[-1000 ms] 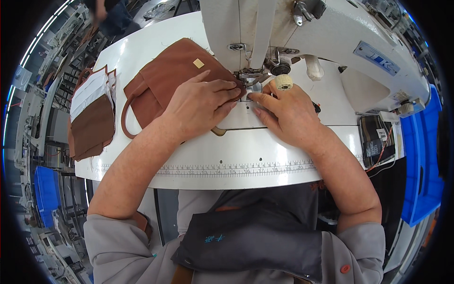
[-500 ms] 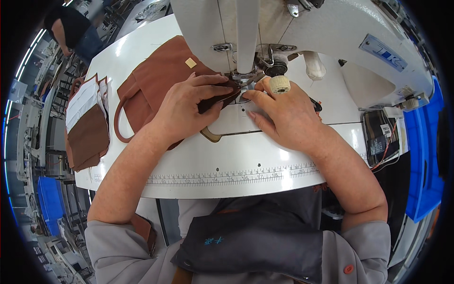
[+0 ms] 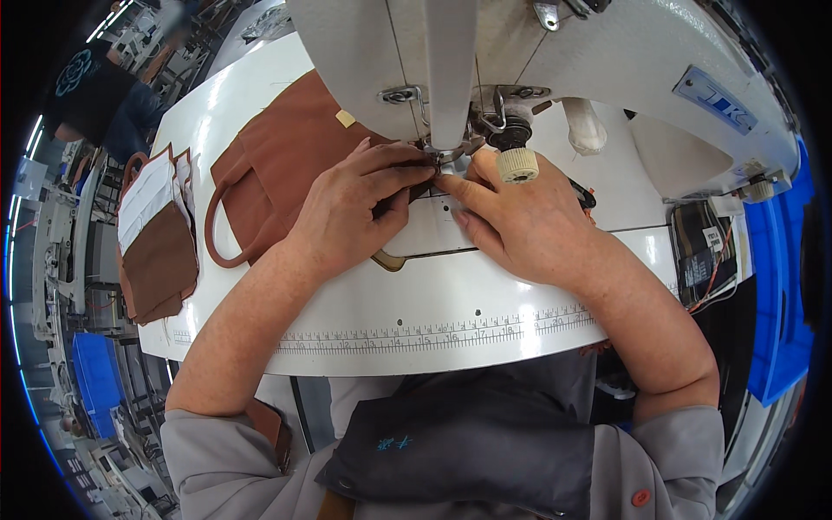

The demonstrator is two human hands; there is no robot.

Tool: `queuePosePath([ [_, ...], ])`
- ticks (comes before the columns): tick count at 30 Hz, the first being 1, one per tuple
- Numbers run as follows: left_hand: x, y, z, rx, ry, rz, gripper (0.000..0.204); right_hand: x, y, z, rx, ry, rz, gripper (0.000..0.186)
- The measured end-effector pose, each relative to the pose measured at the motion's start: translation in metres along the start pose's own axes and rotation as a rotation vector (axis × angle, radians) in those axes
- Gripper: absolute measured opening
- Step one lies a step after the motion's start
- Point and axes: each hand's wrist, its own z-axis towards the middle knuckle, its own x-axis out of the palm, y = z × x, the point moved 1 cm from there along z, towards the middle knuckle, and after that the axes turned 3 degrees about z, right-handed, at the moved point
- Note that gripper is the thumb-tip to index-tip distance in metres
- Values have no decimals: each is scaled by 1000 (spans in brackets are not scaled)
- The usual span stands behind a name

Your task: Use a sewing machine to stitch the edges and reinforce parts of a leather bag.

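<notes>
A brown fabric bag (image 3: 282, 130) with a looped handle (image 3: 217, 221) lies on the sewing machine table, its right end running under the needle area. My left hand (image 3: 351, 204) is closed on a darker, folded edge of it, fingertips beside the presser foot (image 3: 449, 156). From the other side, my right hand (image 3: 529, 217) rests on the machine bed. Its index finger reaches the fabric edge by my left fingertips, with the thumb apart; the other fingers are partly hidden behind a cream knob (image 3: 518, 165). A small yellowish tag (image 3: 345, 119) sits on the bag.
Stacked brown and white cut pieces (image 3: 156, 234) lie at the table's left. The white machine head (image 3: 633, 52) spans above my hands. A printed ruler (image 3: 416, 338) follows the front edge. Blue bins (image 3: 776, 295) stand at right, and another person (image 3: 104, 100) is at far left.
My right index finger has moved left to meet my left fingertips. Less of the dark fold shows between my left thumb and fingers. The view has shifted slightly.
</notes>
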Motion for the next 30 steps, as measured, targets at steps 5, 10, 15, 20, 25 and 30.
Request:
queuePosePath([
  [5, -6, 2, -2, -84, 132, -47, 43, 0, -1, -1, -13, 0, -7, 24],
  [10, -5, 1, -2, -46, 131, 0, 36, 2, -2, -3, -16, -17, 24, 28],
  [15, -8, 2, -5, -8, 138, -15, 37, 2, -2, -3, 14, 1, 4, 35],
  [20, -7, 4, -6, -34, 177, -75, 34, 3, 0, -3, 42, 26, -18, 38],
  [25, -6, 6, -7, -50, 180, -83, 34, 3, 0, -3, 68, 37, -7, 36],
  [30, -4, 5, -8, -25, 146, -41, 29, 3, -1, -3, 53, 19, -6, 36],
])
